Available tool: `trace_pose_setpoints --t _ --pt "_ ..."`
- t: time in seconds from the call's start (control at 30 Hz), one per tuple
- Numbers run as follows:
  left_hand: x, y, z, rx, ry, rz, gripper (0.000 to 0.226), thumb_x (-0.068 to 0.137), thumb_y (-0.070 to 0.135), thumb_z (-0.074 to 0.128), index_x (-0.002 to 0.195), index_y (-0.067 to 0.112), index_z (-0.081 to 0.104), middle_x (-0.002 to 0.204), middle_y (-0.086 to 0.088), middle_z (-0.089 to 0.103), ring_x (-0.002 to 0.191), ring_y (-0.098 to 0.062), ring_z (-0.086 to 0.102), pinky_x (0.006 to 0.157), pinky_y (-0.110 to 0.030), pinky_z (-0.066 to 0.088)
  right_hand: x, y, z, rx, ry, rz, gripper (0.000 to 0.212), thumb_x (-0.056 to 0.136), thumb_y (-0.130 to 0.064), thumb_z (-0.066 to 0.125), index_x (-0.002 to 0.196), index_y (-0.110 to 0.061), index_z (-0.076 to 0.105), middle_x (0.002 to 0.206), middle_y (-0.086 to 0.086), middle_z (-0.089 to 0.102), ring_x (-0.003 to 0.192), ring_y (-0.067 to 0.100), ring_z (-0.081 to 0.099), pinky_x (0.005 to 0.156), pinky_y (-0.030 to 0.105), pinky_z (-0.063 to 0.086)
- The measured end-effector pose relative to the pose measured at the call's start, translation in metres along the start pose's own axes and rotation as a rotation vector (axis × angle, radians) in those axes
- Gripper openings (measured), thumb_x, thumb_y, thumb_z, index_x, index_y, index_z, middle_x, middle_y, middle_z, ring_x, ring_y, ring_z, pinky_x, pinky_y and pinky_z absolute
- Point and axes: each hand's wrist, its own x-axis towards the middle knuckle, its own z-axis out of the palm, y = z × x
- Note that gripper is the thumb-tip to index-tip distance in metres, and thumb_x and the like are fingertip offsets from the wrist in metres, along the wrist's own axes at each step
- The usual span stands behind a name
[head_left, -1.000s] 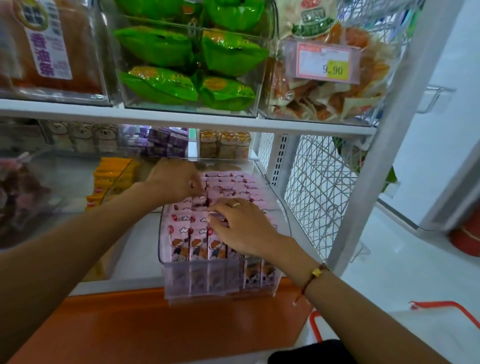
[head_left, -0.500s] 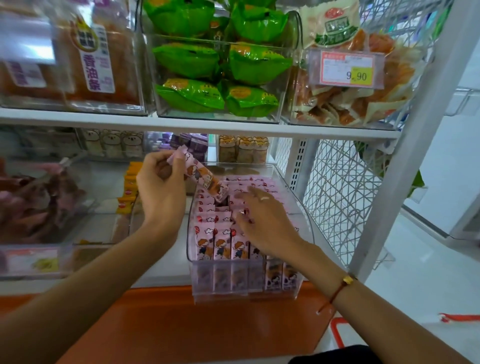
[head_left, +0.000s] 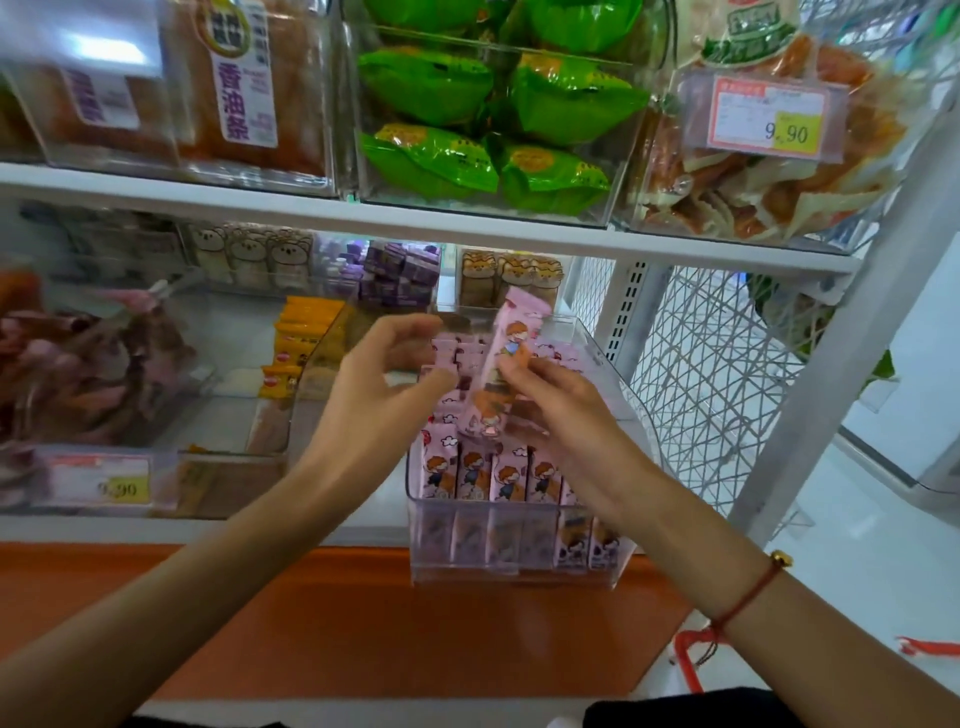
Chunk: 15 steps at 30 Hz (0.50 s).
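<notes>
A long pink snack packet (head_left: 511, 332) with a cartoon child on it stands nearly upright above a clear plastic bin (head_left: 519, 577). My right hand (head_left: 566, 415) pinches the packet at its middle with the fingertips. My left hand (head_left: 379, 400) hovers just left of the packet, fingers loosely curled and thumb apart, holding nothing. Rows of the same pink packets (head_left: 498, 473) stand upright inside the bin, which sits at the front right of the lower shelf.
The upper shelf edge (head_left: 415, 218) runs above my hands, carrying a bin of green packets (head_left: 493, 119) and a 9.90 price tag (head_left: 769, 119). A white wire mesh panel (head_left: 717, 364) closes the right side. Orange packets (head_left: 301, 338) sit left of the bin. A red basket handle (head_left: 685, 660) shows below.
My left hand lifted a pink packet out of the bin and has let go of it. My right hand has left the rows and now holds the packet upright.
</notes>
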Motion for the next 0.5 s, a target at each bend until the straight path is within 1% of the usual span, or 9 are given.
trace_pose_setpoints --t 0.03,0.1,0.17,0.23,0.3,0.37,0.4,0.47,0.5 --pt "-0.002 -0.002 0.001 0.029 -0.042 -0.010 0.041 0.081 0.026 0.068 0.117 0.035 0.051 0.110 0.019 0.057 0.098 0.007 0.056 0.069 -0.008 0.048 0.001 0.001 -0.001 0.037 0.003 0.021 0.034 0.089 -0.032 0.061 0.117 -0.013 0.061 0.103 0.005 0.072 0.099 0.018 0.067 0.081 0.030 0.053" --pt "-0.006 -0.004 0.004 0.111 -0.114 0.008 0.049 0.072 0.038 0.072 0.115 0.037 0.049 0.110 0.022 0.054 0.096 0.010 0.053 0.069 -0.002 0.044 0.001 0.002 -0.001 0.068 0.006 0.027 0.027 0.090 -0.029 0.060 0.112 -0.013 0.063 0.098 0.004 0.074 0.093 0.017 0.069 0.073 0.026 0.053" --pt "-0.010 -0.004 0.007 0.230 -0.116 0.087 0.054 0.069 0.046 0.074 0.116 0.038 0.049 0.111 0.024 0.054 0.098 0.010 0.052 0.072 -0.001 0.043 0.000 0.001 0.001 0.097 -0.006 0.023 0.022 0.090 -0.028 0.060 0.107 -0.015 0.064 0.093 0.003 0.075 0.088 0.014 0.071 0.068 0.022 0.053" --pt "-0.012 -0.003 0.008 0.295 -0.087 0.196 0.048 0.072 0.045 0.074 0.112 0.042 0.047 0.108 0.025 0.055 0.097 0.009 0.053 0.074 -0.001 0.042 -0.001 0.001 0.003 0.092 -0.024 0.001 0.027 0.086 -0.032 0.064 0.108 -0.016 0.064 0.092 0.001 0.075 0.086 0.012 0.071 0.066 0.019 0.053" --pt "-0.012 -0.001 0.008 0.339 -0.071 0.269 0.042 0.077 0.040 0.072 0.111 0.042 0.046 0.104 0.025 0.053 0.095 0.009 0.054 0.072 -0.003 0.043 -0.002 0.000 0.005 0.073 -0.026 -0.016 0.038 0.079 -0.037 0.067 0.110 -0.016 0.064 0.094 0.002 0.075 0.084 0.011 0.070 0.072 0.022 0.055" --pt "-0.010 0.000 0.008 0.385 -0.068 0.289 0.038 0.083 0.037 0.067 0.116 0.037 0.047 0.102 0.026 0.051 0.095 0.009 0.054 0.071 -0.008 0.047 -0.002 -0.001 0.005 0.087 -0.014 -0.027 0.038 0.080 -0.034 0.067 0.112 -0.015 0.061 0.097 0.003 0.074 0.086 0.013 0.070 0.084 0.029 0.055" --pt "-0.010 0.000 0.008 0.393 -0.077 0.289 0.037 0.087 0.038 0.063 0.120 0.034 0.047 0.103 0.027 0.050 0.096 0.010 0.054 0.072 -0.007 0.047 -0.003 -0.003 0.004 0.103 -0.008 -0.028 0.032 0.083 -0.030 0.066 0.110 -0.014 0.060 0.097 0.003 0.072 0.089 0.015 0.069 0.091 0.034 0.053" --pt "-0.010 0.000 0.008 0.385 -0.107 0.290 0.038 0.091 0.039 0.055 0.127 0.031 0.043 0.109 0.026 0.052 0.096 0.010 0.054 0.075 -0.003 0.045 -0.003 -0.008 0.002 0.137 -0.030 -0.048 0.008 0.089 -0.022 0.059 0.093 -0.015 0.058 0.089 -0.001 0.067 0.096 0.018 0.062 0.103 0.044 0.044" --pt "-0.011 0.000 0.008 0.385 -0.124 0.291 0.036 0.093 0.038 0.052 0.127 0.030 0.043 0.113 0.023 0.054 0.096 0.009 0.055 0.076 -0.003 0.045 -0.004 -0.009 0.001 0.167 -0.052 -0.059 0.007 0.092 -0.019 0.055 0.087 -0.015 0.056 0.085 -0.001 0.064 0.097 0.020 0.058 0.105 0.049 0.040"
